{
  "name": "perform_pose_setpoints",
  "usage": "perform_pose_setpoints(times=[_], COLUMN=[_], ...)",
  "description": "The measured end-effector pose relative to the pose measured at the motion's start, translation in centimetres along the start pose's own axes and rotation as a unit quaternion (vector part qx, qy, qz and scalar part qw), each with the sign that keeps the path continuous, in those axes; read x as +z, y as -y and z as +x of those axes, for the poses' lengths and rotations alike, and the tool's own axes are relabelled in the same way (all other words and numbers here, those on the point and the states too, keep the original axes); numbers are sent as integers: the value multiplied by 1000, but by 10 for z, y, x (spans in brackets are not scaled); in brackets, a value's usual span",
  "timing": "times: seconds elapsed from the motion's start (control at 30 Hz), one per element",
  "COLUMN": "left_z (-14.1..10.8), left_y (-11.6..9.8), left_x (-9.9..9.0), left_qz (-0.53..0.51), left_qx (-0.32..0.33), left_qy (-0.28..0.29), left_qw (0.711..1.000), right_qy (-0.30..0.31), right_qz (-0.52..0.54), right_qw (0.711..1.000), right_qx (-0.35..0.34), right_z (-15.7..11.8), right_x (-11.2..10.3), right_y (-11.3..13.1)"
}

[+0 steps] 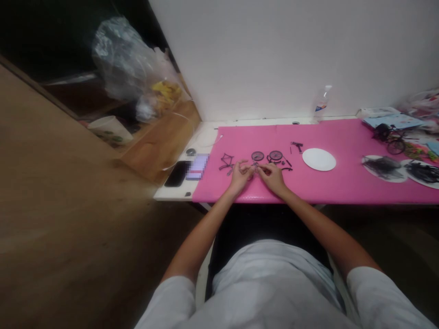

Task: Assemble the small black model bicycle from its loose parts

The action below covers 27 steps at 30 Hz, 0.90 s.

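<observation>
Left hand (242,175): fingertips closed on small part (254,167).
Right hand (272,176): pinching same part, from right.
Wheels (257,156): two, on pink cover (245,137), far side of hands.

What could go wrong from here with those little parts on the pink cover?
The left hand and right hand seem to pinch something tiny, which could slip and get lost. The thin black frame beside the left hand might be knocked.
</observation>
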<state>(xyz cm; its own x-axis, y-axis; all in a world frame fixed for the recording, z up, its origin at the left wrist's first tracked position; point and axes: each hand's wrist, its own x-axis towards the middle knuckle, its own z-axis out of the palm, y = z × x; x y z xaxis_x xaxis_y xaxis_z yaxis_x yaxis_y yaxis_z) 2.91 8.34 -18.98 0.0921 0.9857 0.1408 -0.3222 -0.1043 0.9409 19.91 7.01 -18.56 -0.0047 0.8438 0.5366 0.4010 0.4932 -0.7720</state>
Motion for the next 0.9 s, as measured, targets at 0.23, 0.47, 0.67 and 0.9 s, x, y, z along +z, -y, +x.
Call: perform_pose_setpoints(times=[0.23, 0.47, 0.67, 0.9], left_z=[-2, 0, 2, 4], left_y=[-5, -4, -1, 3], left_x=[2, 2, 0, -2], left_qz=[0, -14, -16, -1], left_qx=[-2, -1, -13, 1], left_qy=[5, 28, 21, 20], left_qw=[1000, 1000, 1000, 1000], right_qy=[6, 15, 20, 25], right_qz=[3, -3, -5, 6], right_qw=[1000, 1000, 1000, 1000], right_qx=[0, 8, 10, -3], right_z=[-1, 0, 0, 0], right_x=[-1, -2, -2, -2], right_y=[5, 7, 8, 8])
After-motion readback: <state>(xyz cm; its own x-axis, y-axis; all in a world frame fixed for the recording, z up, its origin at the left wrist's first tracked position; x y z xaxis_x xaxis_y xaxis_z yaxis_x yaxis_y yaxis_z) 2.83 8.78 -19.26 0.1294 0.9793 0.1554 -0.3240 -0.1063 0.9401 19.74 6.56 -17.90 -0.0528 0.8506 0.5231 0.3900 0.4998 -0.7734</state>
